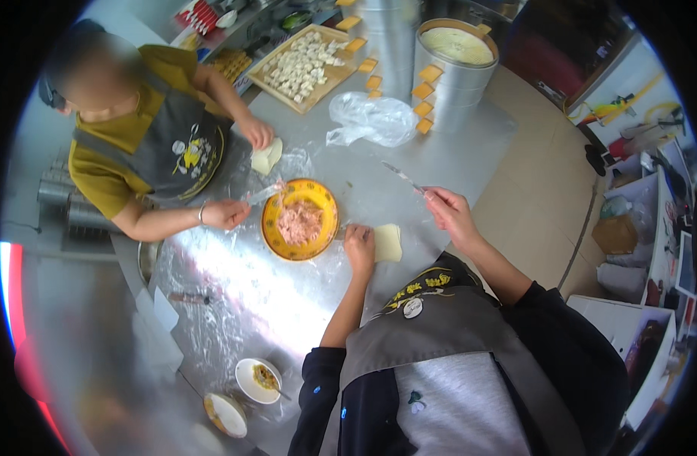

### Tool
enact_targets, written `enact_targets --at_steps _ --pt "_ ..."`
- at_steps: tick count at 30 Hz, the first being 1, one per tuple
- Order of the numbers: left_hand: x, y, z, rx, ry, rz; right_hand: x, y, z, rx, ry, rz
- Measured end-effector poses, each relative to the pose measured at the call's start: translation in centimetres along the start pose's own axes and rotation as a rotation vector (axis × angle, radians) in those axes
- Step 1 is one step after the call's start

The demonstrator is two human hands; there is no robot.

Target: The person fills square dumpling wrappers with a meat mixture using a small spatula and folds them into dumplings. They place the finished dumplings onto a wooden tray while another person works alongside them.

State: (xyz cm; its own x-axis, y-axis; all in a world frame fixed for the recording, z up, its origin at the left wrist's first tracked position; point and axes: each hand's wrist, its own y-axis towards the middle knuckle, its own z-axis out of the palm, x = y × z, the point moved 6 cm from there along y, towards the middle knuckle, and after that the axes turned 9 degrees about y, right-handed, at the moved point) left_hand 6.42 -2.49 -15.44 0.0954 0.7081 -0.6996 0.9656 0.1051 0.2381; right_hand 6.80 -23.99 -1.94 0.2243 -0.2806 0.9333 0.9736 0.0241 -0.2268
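So, a slim knife (400, 176) is pinched by its handle between the fingers of the right hand (450, 214), with the blade pointed forward and to the left above the bench (470, 152). The left hand (359, 247) is held curled right beside some pale square wrappers (388, 243); whether anything's gripped in those fingers honestly can't be told. Just left of it, the yellow bowl (267, 234) is partly filled with pink filling (299, 223). Across the bench, more pale dough (266, 158) is held in a co-worker's left hand (257, 133), and a pale spatula (262, 194) in their right hand (224, 215), its tip smeared with filling at the bowl's rim.
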Motion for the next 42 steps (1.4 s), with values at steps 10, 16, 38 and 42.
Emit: enact_targets --at_steps 10,16,38,42 --pt "-0.2 0.0 -0.6 -0.008 0.03 -0.086 -9.2 3.6 0.5 0.075 -0.129 0.106" --pt "-2.3 -0.7 -3.5 0.026 -0.341 -0.04 -11.0 4.8 3.9 0.423 -0.182 0.153" --pt "2.2 -8.8 -11.2 -0.214 -1.649 -0.88 -4.2 3.6 17.9 0.724 -1.028 -0.545" --pt "3.7 -9.4 -10.6 -0.266 -1.533 -0.943 -6.1 4.2 22.0 0.773 -1.329 -0.558"
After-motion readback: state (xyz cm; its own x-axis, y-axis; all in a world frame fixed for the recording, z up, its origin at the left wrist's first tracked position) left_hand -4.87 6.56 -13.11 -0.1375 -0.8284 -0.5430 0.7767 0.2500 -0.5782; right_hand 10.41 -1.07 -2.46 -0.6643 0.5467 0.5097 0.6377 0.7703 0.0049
